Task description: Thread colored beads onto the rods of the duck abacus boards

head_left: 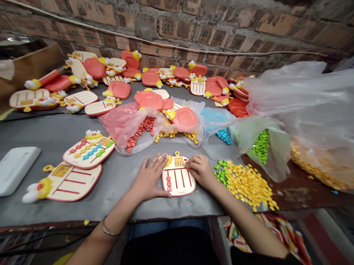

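Note:
A cream toy board (pixel 179 185) with a red rim, several slots and a yellow loop lies flat before me. Several small red pieces (pixel 169 183) sit in its leftmost slot. My left hand (pixel 149 177) rests along the board's left side, fingers spread at the top corner and thumb at the lower edge. It covers part of the yellow head. At the upper right of the board, my right hand (pixel 201 170) has its fingertips pinched together against the surface. What they hold, if anything, is too small to make out.
Yellow pieces (pixel 246 184) and green pieces (pixel 222 172) lie loose at right. Bags of red pieces (pixel 140 132), blue pieces (pixel 223 136) and green pieces (pixel 261 146) stand behind. To the left are a filled board (pixel 88 152) and a white device (pixel 14 171). More boards (pixel 119 89) line the brick wall.

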The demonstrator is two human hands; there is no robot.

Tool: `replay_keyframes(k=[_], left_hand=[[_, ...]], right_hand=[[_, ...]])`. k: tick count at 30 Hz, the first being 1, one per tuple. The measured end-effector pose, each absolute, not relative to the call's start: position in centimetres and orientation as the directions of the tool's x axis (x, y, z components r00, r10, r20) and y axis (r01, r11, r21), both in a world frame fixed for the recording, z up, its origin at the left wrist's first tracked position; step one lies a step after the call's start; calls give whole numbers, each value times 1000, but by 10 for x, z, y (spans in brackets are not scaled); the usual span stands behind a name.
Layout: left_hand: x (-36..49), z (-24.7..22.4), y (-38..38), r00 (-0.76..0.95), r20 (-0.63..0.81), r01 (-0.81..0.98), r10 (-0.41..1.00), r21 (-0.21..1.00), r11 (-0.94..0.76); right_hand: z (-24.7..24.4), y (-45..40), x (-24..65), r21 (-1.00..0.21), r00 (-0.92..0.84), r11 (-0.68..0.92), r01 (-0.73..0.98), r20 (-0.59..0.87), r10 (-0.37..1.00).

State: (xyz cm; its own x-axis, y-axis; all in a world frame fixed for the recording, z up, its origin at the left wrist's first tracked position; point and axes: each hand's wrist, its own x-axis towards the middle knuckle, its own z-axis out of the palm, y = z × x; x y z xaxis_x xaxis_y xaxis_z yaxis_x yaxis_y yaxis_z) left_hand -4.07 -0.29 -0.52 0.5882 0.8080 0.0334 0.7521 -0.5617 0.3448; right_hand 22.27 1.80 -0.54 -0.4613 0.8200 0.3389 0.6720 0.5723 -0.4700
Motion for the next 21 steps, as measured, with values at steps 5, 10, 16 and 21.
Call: replay_keyframes(k=[5, 10, 16, 21], left_hand=[[-40, -3, -3, 590, 13, 751, 807, 357, -555], [-39, -3, -2, 599, 16, 745, 800, 355, -565], [-38, -1, -3, 596, 5, 756, 803, 334, -563], [-38, -2, -3, 602, 0, 757, 799, 317, -571]], right_hand=[[-4, 17, 218, -621, -456, 512, 593, 264, 850], [-5, 26, 184, -714, -438, 484, 505, 271, 857], [0, 26, 161, -798, -542, 467, 381, 217, 812], [15, 54, 178, -846, -531, 413, 336, 192, 825]])
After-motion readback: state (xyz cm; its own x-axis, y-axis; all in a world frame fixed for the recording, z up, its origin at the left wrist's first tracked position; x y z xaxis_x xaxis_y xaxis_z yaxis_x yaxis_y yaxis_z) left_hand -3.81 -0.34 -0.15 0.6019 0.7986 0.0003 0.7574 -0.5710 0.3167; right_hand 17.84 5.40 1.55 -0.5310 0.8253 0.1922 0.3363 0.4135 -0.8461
